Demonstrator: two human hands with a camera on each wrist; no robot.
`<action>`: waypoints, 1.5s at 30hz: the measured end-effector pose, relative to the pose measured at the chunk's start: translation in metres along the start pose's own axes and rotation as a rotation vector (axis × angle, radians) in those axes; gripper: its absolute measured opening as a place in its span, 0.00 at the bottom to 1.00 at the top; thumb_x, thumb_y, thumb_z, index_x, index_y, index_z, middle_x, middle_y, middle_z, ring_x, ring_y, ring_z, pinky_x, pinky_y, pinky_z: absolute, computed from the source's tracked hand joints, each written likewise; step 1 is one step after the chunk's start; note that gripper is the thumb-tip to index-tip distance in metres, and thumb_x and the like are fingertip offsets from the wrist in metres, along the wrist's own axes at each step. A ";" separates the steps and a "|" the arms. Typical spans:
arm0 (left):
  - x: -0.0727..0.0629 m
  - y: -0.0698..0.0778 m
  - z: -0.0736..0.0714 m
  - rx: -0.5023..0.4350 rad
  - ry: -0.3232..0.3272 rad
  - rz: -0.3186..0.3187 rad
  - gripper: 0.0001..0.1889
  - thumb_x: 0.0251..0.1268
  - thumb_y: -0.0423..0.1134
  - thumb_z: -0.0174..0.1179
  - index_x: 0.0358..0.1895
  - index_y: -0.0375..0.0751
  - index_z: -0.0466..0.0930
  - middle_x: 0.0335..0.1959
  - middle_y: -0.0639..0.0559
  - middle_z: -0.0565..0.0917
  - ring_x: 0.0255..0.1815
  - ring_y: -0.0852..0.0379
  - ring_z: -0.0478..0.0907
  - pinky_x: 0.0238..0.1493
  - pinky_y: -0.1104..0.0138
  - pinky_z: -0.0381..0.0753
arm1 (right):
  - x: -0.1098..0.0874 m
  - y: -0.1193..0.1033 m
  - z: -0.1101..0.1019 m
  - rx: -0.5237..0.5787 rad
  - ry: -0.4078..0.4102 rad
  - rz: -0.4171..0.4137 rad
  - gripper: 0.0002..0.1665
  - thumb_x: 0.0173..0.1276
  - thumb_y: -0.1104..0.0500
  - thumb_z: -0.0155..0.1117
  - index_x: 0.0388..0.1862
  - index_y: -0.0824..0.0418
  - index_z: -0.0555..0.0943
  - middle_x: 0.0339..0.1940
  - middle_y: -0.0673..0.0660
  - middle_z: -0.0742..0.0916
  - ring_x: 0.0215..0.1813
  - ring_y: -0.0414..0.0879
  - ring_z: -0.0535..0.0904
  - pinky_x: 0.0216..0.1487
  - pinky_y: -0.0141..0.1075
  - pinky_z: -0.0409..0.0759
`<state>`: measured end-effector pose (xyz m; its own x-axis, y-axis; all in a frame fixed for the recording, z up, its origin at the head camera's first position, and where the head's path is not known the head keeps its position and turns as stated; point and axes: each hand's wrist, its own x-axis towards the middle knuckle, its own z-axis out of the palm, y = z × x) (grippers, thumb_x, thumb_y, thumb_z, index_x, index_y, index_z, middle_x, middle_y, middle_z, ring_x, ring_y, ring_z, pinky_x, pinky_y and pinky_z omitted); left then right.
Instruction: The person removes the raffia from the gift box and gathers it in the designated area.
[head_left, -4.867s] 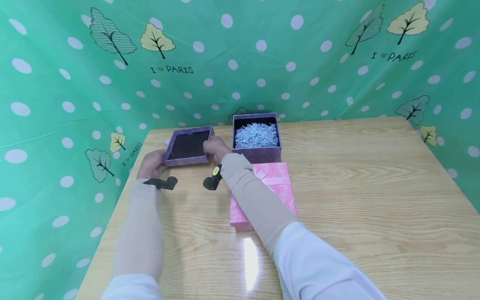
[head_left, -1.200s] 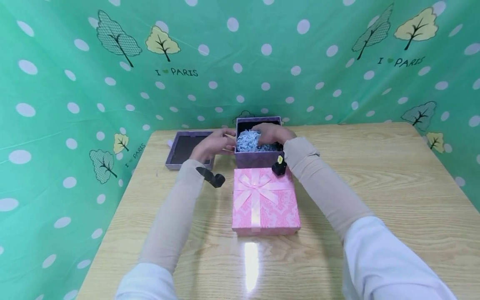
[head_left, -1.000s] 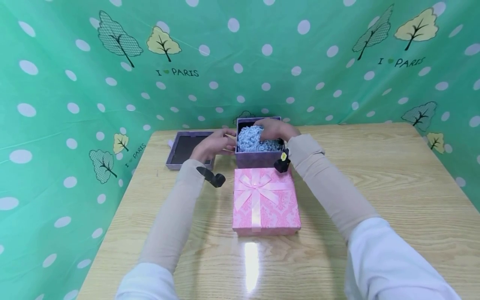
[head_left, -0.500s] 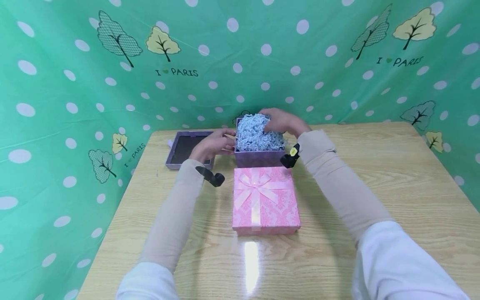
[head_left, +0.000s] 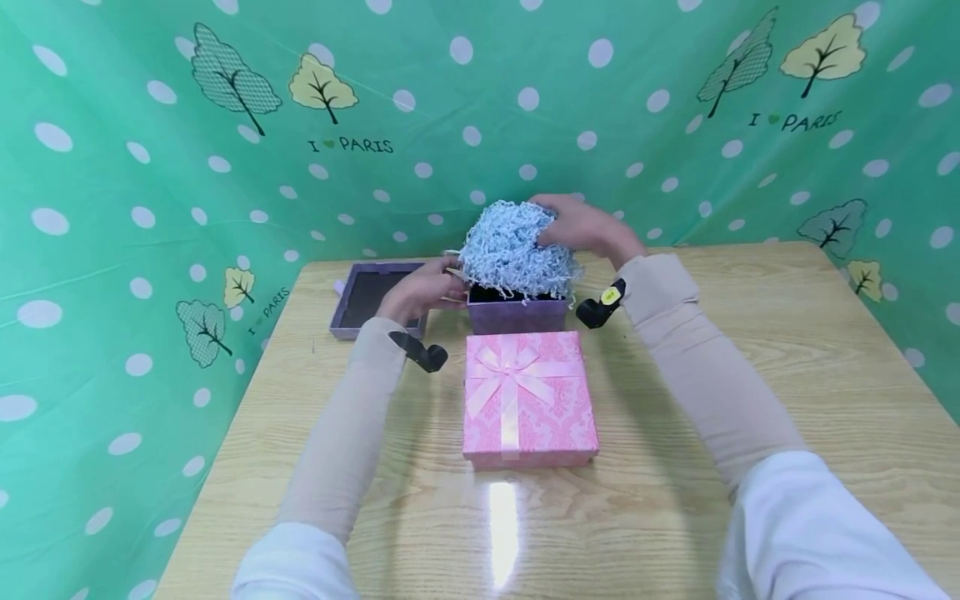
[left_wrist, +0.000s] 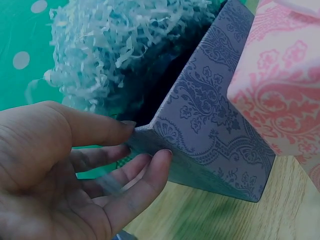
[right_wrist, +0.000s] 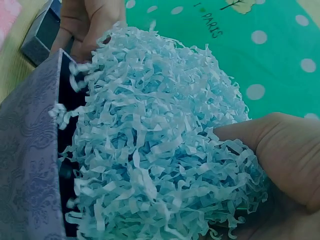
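Note:
My right hand (head_left: 581, 227) grips a big clump of light blue shredded paper (head_left: 517, 250), raised above the purple patterned box (head_left: 517, 317). In the right wrist view the thumb (right_wrist: 270, 132) digs into the shreds (right_wrist: 150, 135); the other fingers are mostly hidden beneath them. At the box's left corner, my left hand (head_left: 423, 292) holds the wall. Its thumb (left_wrist: 105, 127) lies at the rim and the curled fingertips (left_wrist: 161, 157) touch the outer side. Between clump and front wall, the box's dark inside shows.
The purple lid (head_left: 375, 296) lies inside up on the table, left of the box. A pink box (head_left: 531, 400) with a ribbon bow stands just in front. Behind the wooden table (head_left: 750, 375) hangs a green dotted curtain (head_left: 420, 192).
The right hand first let go of the lid at the left and reached into the box. It has since lifted the shredded paper up above the rim. The left hand has moved from lid to box.

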<state>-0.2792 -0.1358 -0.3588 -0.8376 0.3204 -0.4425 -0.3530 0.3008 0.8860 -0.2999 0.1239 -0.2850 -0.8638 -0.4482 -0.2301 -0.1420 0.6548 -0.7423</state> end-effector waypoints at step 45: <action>0.001 -0.001 -0.002 0.027 -0.013 -0.011 0.26 0.69 0.30 0.52 0.67 0.36 0.57 0.66 0.30 0.64 0.45 0.49 0.76 0.65 0.50 0.72 | -0.075 0.055 -0.054 0.068 0.139 0.017 0.44 0.69 0.68 0.52 0.78 0.57 0.44 0.79 0.59 0.46 0.79 0.59 0.38 0.74 0.60 0.51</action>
<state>-0.2801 -0.1380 -0.3600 -0.8280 0.3284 -0.4545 -0.3510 0.3286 0.8768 -0.2694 0.2262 -0.2747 -0.9250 -0.3458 -0.1571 -0.0981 0.6170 -0.7808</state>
